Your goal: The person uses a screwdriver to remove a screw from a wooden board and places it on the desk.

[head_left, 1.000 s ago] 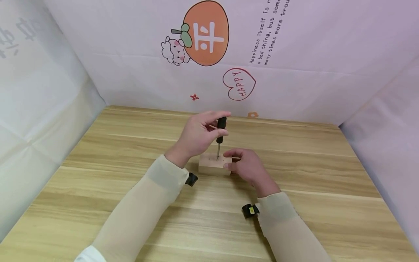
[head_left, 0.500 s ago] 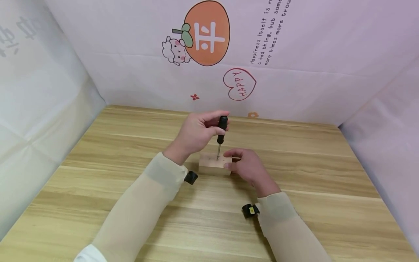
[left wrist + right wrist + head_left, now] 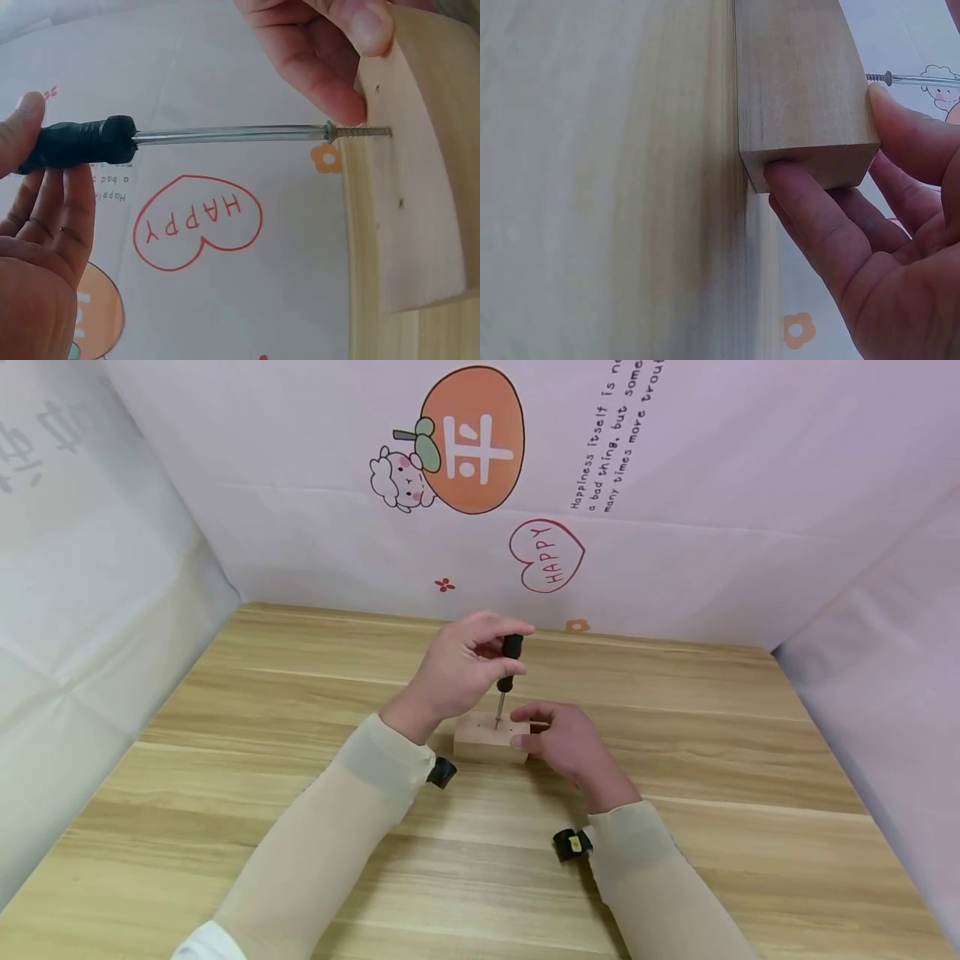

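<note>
So, left side first: the left hand (image 3: 456,670) has the screwdriver (image 3: 176,136) pinched by its black handle, thumb on one side, fingers on the other. That's where the change is. Compared with half a second ago, the thumb and forefinger reach further past the handle, closer to how they lay a full second back. I'd read that as rolling the driver back and forth, so a turning stroke (or the reset between two, can't tell which).

Next along, the screwdriver's tip meets the head of the screw (image 3: 361,132), which stands in the wooden block (image 3: 427,180) between two small holes. Plenty of thread shows, so my guess is lots of turning left. I can't spot any change in depth.

The block sits on the table (image 3: 675,735) near the middle, in about the same place as before. At its right end, the right hand (image 3: 566,745) grips it with thumb and fingers, just as it did, which I'd say is what's steadying it.
</note>
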{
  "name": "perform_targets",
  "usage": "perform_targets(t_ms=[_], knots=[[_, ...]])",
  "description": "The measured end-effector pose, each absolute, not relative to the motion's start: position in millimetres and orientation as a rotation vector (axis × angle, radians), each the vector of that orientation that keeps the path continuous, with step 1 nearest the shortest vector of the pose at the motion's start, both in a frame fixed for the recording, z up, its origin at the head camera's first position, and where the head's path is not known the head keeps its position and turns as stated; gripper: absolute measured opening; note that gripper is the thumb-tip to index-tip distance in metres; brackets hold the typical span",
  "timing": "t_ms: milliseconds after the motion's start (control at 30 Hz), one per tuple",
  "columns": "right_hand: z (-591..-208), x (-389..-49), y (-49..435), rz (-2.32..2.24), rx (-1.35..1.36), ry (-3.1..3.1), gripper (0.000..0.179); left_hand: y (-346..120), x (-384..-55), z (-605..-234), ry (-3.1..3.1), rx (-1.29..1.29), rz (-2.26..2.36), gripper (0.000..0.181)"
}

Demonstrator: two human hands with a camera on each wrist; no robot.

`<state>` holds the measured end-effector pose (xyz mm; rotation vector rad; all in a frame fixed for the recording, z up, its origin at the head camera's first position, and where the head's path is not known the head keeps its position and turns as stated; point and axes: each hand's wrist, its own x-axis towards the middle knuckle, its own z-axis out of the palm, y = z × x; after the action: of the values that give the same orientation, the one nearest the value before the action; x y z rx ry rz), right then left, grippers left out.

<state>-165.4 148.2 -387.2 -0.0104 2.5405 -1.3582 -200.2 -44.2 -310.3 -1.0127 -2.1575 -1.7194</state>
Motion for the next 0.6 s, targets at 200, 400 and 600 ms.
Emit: perform_targets(t_ms=[200, 400, 600], knots=[[-388, -166, 148, -1.358, -0.003, 2.540, 0.028, -53, -205, -313, -2.046, -1.171, -2.078, 0.041], [-387, -166, 148, -1.388, -0.002, 2.520, 0.028, -56, -206, -313, -2.031, -1.110, -2.226, 0.042], [-387, -166, 148, -1.399, 0.001, 2.515, 0.029, -50, -203, -313, -2.156, -0.888, -2.017, 0.039]])
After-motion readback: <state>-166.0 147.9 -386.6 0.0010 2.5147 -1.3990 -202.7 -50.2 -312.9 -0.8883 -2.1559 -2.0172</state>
